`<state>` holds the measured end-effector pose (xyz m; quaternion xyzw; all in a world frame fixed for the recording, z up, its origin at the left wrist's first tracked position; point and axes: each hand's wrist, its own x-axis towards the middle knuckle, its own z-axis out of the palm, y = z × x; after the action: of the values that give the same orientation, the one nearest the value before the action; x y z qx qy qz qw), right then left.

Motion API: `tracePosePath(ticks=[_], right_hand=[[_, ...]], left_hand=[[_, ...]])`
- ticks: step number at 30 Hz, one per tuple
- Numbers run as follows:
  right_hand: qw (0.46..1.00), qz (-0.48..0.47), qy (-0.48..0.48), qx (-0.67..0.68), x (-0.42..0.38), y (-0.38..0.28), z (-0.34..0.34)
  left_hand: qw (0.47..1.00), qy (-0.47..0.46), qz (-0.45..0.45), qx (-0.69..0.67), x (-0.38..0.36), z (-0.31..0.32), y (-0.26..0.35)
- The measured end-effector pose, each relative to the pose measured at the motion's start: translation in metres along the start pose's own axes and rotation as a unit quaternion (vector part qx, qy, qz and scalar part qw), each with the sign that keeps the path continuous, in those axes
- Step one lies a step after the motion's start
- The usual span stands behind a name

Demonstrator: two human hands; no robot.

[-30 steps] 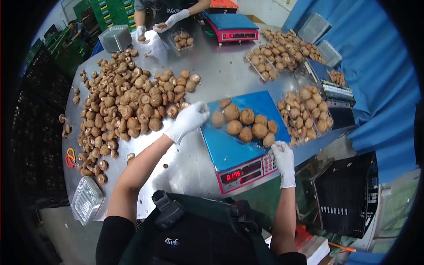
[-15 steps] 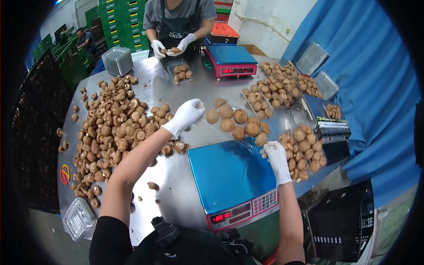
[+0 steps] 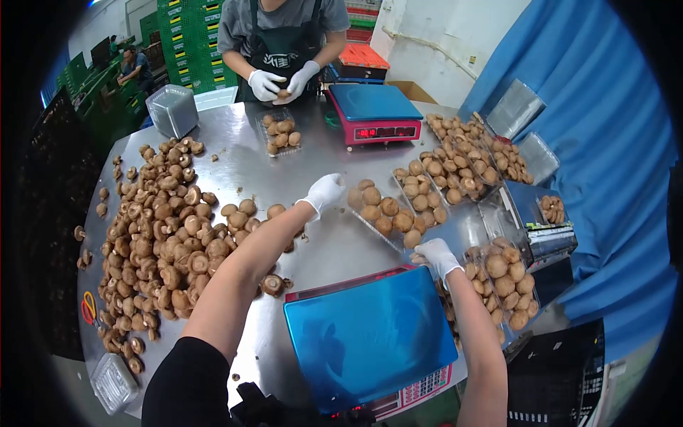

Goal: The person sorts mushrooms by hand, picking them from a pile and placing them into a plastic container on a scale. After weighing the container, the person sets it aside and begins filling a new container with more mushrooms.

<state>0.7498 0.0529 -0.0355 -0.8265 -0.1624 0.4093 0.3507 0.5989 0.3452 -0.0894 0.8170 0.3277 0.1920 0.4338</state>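
My left hand (image 3: 326, 193), in a white glove, is closed above the steel table, just left of a clear tray of mushrooms (image 3: 389, 206); whatever it may hold is hidden. At the tray's near right corner is my right hand (image 3: 437, 256), also gloved, with its fingers together beside a mushroom (image 3: 412, 238); I cannot make out whether it grips anything. Below both hands stands the scale with a blue plate (image 3: 370, 334), with nothing on the plate. A large mushroom pile (image 3: 167, 242) lies to the left.
Across the table (image 3: 235, 167), a co-worker's gloved hands (image 3: 284, 87) hold a mushroom over a small tray (image 3: 282, 135). A second scale (image 3: 376, 114) stands beside them. Filled trays (image 3: 509, 281) line the right side. Scissors (image 3: 88, 307) and empty trays (image 3: 114, 383) are at left.
The view has shifted. The mushroom tray now sits farther from the near scale, off its far edge. My hands have stayed near the tray's two sides. The co-worker's hands have come together.
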Motion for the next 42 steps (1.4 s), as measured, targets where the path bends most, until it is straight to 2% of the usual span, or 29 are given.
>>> tracePosePath(ticks=[5,7,9,10,12,14,16,17,19,20,22,23,24,25,26,27,28,30,31,32,33,34,36,38,42], right_hand=[[0.995,0.059,-0.061,-0.043,0.018,0.009,0.005],[0.997,0.064,-0.047,0.012,0.005,-0.001,0.009],[0.997,0.057,-0.057,0.016,0.011,0.0,0.013],[0.996,0.049,-0.068,0.022,0.014,0.0,0.015],[0.995,0.037,-0.078,0.048,0.018,0.0,0.019],[0.993,0.026,-0.087,0.074,0.018,0.001,0.022],[0.997,0.009,-0.07,-0.033,0.016,-0.001,0.02],[0.997,0.005,-0.074,-0.036,0.013,-0.001,0.017],[0.983,-0.146,0.019,-0.113,0.003,0.01,0.007],[0.967,-0.217,0.074,-0.115,0.0,0.013,0.001],[0.949,-0.293,0.096,-0.07,-0.02,0.004,-0.009],[0.96,-0.273,0.048,-0.036,-0.015,0.006,-0.022],[0.959,-0.274,0.055,-0.041,-0.064,-0.022,-0.012],[0.946,-0.317,0.06,-0.032,-0.069,-0.022,-0.008],[0.958,-0.282,0.017,-0.042,-0.081,-0.03,-0.01],[0.962,-0.267,0.012,-0.058,-0.113,-0.045,0.004],[0.953,-0.299,-0.006,-0.057,-0.105,-0.039,0.008],[0.953,-0.277,0.002,-0.125,-0.127,-0.047,0.029],[0.947,-0.293,-0.021,-0.133,-0.139,-0.053,0.044],[0.941,-0.307,-0.035,-0.141,-0.152,-0.059,0.056],[0.94,-0.308,-0.037,-0.144,-0.167,-0.065,0.072],[0.936,-0.327,-0.051,-0.124,-0.184,-0.074,0.093],[0.929,-0.348,-0.072,-0.106,-0.211,-0.086,0.127],[0.915,-0.379,-0.116,-0.081,-0.227,-0.099,0.159],[0.888,-0.409,-0.202,-0.05,-0.251,-0.107,0.216]], left_hand=[[0.999,0.008,-0.039,-0.012,0.021,0.027,-0.036],[0.997,0.018,-0.061,-0.037,0.035,0.036,-0.042],[0.97,0.021,-0.139,-0.197,0.045,0.043,-0.043],[0.97,0.023,-0.14,-0.197,0.039,0.04,-0.03],[0.922,0.017,-0.132,-0.364,0.02,0.031,-0.002],[0.914,-0.011,-0.123,-0.388,0.004,0.025,0.011],[0.948,0.016,-0.098,-0.302,-0.017,0.014,0.025],[0.948,0.022,-0.099,-0.301,-0.031,0.002,0.029],[0.952,-0.01,-0.115,-0.284,-0.073,-0.033,0.033],[0.949,0.007,-0.126,-0.288,-0.098,-0.052,0.032],[0.955,-0.02,-0.06,-0.288,-0.164,-0.099,0.021],[0.964,0.02,-0.048,-0.262,-0.206,-0.127,0.024],[0.971,0.073,-0.009,-0.228,-0.245,-0.149,0.012],[0.971,0.123,-0.042,-0.199,-0.287,-0.172,0.006],[0.967,0.173,-0.078,-0.168,-0.33,-0.196,0.003],[0.961,0.253,-0.1,-0.044,-0.377,-0.219,0.004],[0.946,0.293,-0.137,-0.031,-0.426,-0.239,0.0],[0.883,0.388,-0.22,0.144,-0.507,-0.27,-0.005],[0.847,0.396,-0.25,0.251,-0.545,-0.284,-0.013],[0.828,0.368,-0.302,0.295,-0.575,-0.297,-0.022],[0.798,0.41,-0.306,0.319,-0.605,-0.295,-0.035],[0.774,0.412,-0.309,0.368,-0.632,-0.293,-0.061],[0.733,0.328,-0.471,0.365,-0.654,-0.29,-0.058],[0.768,0.337,-0.482,0.254,-0.67,-0.281,-0.083],[0.771,0.401,-0.424,0.255,-0.664,-0.281,-0.105]])
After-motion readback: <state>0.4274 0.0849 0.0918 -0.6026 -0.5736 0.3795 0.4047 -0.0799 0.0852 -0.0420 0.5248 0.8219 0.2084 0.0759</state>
